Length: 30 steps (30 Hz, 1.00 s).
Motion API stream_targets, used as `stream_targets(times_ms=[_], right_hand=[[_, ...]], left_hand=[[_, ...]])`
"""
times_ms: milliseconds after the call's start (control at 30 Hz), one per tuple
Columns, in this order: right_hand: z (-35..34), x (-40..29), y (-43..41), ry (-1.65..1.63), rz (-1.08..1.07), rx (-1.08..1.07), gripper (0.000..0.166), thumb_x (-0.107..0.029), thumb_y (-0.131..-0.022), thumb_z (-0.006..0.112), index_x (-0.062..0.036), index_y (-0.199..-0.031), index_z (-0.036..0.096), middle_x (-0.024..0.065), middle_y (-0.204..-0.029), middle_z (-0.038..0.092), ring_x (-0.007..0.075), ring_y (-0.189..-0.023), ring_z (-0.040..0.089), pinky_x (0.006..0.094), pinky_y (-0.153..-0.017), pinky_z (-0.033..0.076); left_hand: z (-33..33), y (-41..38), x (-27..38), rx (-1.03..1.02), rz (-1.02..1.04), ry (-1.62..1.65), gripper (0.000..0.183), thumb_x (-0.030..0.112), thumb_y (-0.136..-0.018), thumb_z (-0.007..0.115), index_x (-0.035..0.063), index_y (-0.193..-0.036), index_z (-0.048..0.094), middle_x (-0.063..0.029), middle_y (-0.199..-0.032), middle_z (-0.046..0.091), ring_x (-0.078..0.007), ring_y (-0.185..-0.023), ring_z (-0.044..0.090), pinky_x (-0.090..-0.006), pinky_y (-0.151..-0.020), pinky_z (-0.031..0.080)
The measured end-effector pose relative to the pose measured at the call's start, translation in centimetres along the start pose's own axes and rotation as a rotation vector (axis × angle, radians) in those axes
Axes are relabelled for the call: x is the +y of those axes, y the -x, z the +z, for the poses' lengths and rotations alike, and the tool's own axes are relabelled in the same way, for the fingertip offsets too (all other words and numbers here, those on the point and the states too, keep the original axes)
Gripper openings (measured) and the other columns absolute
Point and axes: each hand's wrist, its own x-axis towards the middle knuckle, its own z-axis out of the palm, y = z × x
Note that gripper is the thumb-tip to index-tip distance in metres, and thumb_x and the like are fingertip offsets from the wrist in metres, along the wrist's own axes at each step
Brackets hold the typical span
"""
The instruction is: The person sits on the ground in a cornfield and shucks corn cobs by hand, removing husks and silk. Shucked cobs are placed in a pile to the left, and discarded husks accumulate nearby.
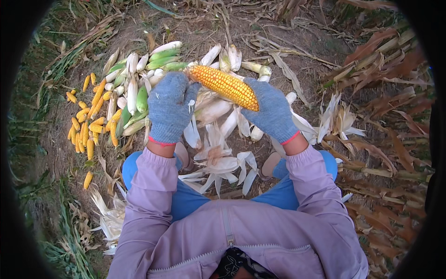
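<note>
A husked ear of yellow corn point(223, 85) is held up in front of me, slanting down to the right. My right hand point(270, 106), in a blue-grey knit glove, grips its right end. At the ear's left end, my left hand point(170, 104) has its gloved fingers curled around the butt; the exact grip is hidden. Beneath both hands lie ears in pale husks point(213, 111) and torn husks point(217, 160). Left of my left hand is a heap of unhusked ears, some with green husks point(142, 99).
Bare yellow ears point(85, 130) are piled on the ground at the left, with one point(88, 180) lying apart. Peeled husks point(109, 219) lie at the lower left, others point(336, 120) at the right. Dry corn stalks point(379, 171) line the right side. My shoes point(270, 164) flank the torn husks.
</note>
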Motion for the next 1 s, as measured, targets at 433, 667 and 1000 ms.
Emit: stream_targets(times_ms=[433,667,1000], right_hand=[[-0.9,-1.9,-0.5,0.051,-0.215,0.315,0.037,-0.020,-0.084,0.072,-0.0127,-0.119,0.065,0.0094,-0.114,0.066,0.0272,-0.107,0.063,0.0445,-0.100,0.042],[2.4,2.2,0.1,-0.693,0.241,-0.001,0.049,-0.023,-0.098,0.063,0.0061,-0.135,0.048,0.0138,-0.124,0.060,0.0190,-0.113,0.059,0.0326,-0.099,0.048],[3.3,7.0,-1.0,-0.983,0.195,0.430,0.043,-0.008,-0.080,0.071,0.0006,-0.119,0.055,0.0244,-0.100,0.066,0.0436,-0.082,0.064,0.0468,-0.072,0.054]], left_hand=[[3.1,1.2,2.4,-0.572,-0.325,0.155,0.084,0.044,-0.075,0.080,0.0008,-0.140,0.048,-0.0257,-0.124,0.061,-0.0401,-0.112,0.062,-0.0430,-0.097,0.049],[4.2,1.5,3.2,-0.624,-0.459,0.683,0.091,0.045,-0.073,0.084,-0.0036,-0.141,0.046,-0.0213,-0.127,0.062,-0.0298,-0.114,0.062,-0.0379,-0.100,0.047],[4.6,2.1,4.4,-0.814,-0.316,0.663,0.093,0.046,-0.073,0.085,-0.0003,-0.143,0.046,-0.0217,-0.129,0.062,-0.0315,-0.119,0.061,-0.0388,-0.103,0.046]])
